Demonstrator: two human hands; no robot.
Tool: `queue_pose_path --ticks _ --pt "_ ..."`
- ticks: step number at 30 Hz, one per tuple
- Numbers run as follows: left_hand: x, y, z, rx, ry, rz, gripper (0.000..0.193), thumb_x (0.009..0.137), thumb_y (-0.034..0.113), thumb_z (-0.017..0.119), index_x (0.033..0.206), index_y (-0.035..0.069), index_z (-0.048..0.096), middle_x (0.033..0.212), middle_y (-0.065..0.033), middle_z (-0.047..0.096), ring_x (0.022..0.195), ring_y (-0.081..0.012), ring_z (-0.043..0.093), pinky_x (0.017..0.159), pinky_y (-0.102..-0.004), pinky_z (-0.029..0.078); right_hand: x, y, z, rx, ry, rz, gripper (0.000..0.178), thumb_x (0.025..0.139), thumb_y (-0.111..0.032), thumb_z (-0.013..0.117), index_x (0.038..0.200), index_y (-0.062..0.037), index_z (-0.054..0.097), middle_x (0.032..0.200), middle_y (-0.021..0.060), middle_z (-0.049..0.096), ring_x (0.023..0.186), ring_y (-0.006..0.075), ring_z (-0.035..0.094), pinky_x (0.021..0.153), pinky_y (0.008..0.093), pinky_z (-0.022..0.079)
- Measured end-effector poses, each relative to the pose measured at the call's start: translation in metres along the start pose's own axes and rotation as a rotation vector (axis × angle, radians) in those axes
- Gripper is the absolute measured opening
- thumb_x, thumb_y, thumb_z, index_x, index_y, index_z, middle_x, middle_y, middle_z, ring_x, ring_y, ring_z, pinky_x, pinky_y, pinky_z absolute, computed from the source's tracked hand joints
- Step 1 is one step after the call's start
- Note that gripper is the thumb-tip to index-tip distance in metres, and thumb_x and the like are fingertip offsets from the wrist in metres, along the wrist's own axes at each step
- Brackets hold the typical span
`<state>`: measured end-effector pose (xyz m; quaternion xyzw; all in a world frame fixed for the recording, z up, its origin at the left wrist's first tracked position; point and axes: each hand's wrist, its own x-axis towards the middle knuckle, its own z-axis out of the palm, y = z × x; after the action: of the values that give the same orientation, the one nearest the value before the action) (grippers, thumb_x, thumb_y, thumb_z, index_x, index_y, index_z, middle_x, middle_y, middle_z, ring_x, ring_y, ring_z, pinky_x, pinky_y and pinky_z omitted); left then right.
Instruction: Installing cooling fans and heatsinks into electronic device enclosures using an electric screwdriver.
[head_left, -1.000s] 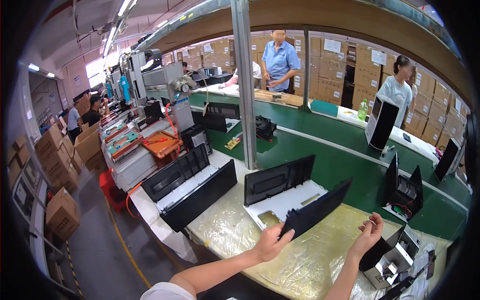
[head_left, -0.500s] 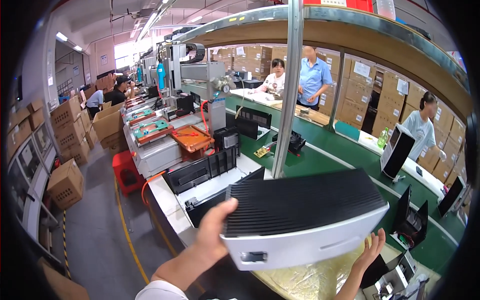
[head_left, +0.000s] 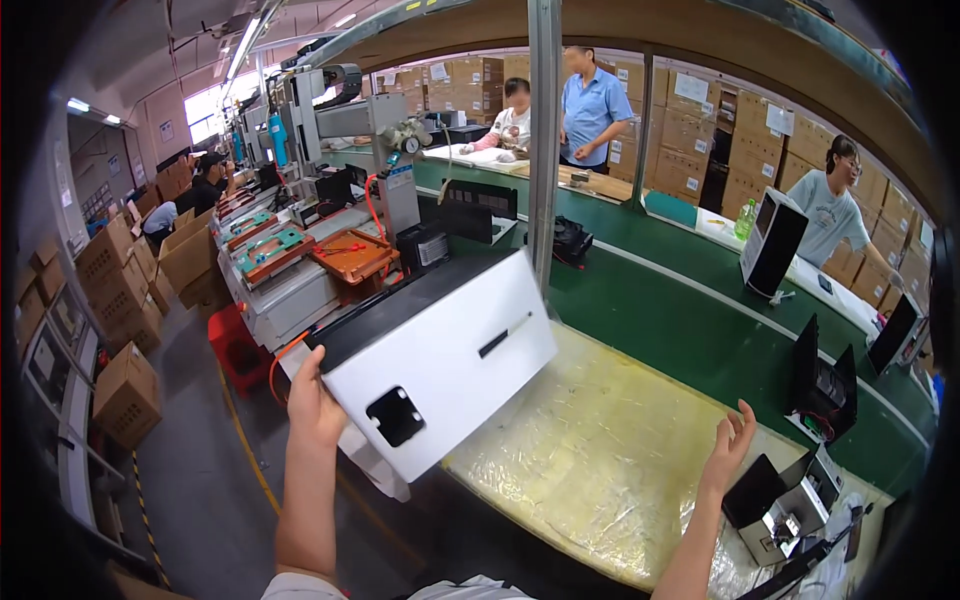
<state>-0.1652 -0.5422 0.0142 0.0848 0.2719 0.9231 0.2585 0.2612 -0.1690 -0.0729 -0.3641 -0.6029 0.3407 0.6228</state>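
A box-shaped casing (head_left: 450,365) with a white face and black sides is held up in front of me, tilted with its right end higher. In its white face are a squarish hole and a narrow slot. My left hand (head_left: 316,405) grips the casing's left end, its thumb at the upper edge and its other fingers hidden behind. My right hand (head_left: 730,448) is empty, fingers apart, above the right part of the worktable (head_left: 590,450), which is covered in yellowish clear film. Near that hand stands a small open unit (head_left: 785,520) of black and silver parts.
A green conveyor belt (head_left: 640,300) runs beyond the worktable, carrying an open black housing (head_left: 825,385) and an upright black-and-white unit (head_left: 775,245). A metal post (head_left: 544,130) rises behind the casing. Co-workers stand across the belt. A red stool (head_left: 235,345) is at the left.
The casing has moved left and turned, so its white face shows more fully and its ridged black side less. My left hand moved with it; my right hand stays apart, still open.
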Motion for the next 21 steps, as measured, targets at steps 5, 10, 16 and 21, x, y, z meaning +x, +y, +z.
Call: queue_pose_path --ticks 5,10,16,21 --pt "0.052 0.032 -0.039 0.077 0.068 -0.064 0.040 0.103 0.028 0.045 0.127 -0.002 0.053 0.126 -0.0191 0.061 0.116 -0.0348 0.060 0.102 -0.0522 0.049 -0.005 -0.011 0.001 -0.004 -0.001 -0.004 0.043 0.097 -0.004 0.053 0.140 -0.0071 0.048 0.139 0.0033 0.049 0.118 0.0189 0.051 0.102 0.0322 0.041" --pt "0.046 0.052 -0.109 0.615 0.127 -0.066 0.073 0.101 0.064 0.034 0.131 0.001 0.054 0.108 -0.0162 0.068 0.081 -0.0257 0.067 0.078 -0.0392 0.056 -0.010 -0.015 0.002 -0.001 -0.018 -0.009 0.043 0.096 -0.003 0.053 0.139 -0.0067 0.049 0.139 0.0039 0.050 0.116 0.0187 0.052 0.101 0.0318 0.042" --pt "0.009 0.014 -0.084 0.546 0.115 0.168 0.059 0.102 0.043 0.050 0.137 -0.004 0.050 0.125 -0.0229 0.063 0.120 -0.0315 0.059 0.103 -0.0430 0.049 -0.026 -0.023 0.009 -0.053 -0.083 0.012 0.046 0.092 0.003 0.056 0.136 -0.0077 0.052 0.133 0.0040 0.055 0.109 0.0179 0.056 0.091 0.0304 0.048" --pt "0.043 0.005 -0.107 0.228 0.339 0.257 0.043 0.097 0.031 0.060 0.130 0.005 0.052 0.117 -0.0208 0.067 0.109 -0.0282 0.062 0.096 -0.0412 0.053 -0.043 -0.029 0.028 -0.076 -0.145 0.025 0.043 0.091 0.003 0.057 0.132 -0.0085 0.054 0.130 0.0040 0.056 0.106 0.0173 0.059 0.084 0.0294 0.050"
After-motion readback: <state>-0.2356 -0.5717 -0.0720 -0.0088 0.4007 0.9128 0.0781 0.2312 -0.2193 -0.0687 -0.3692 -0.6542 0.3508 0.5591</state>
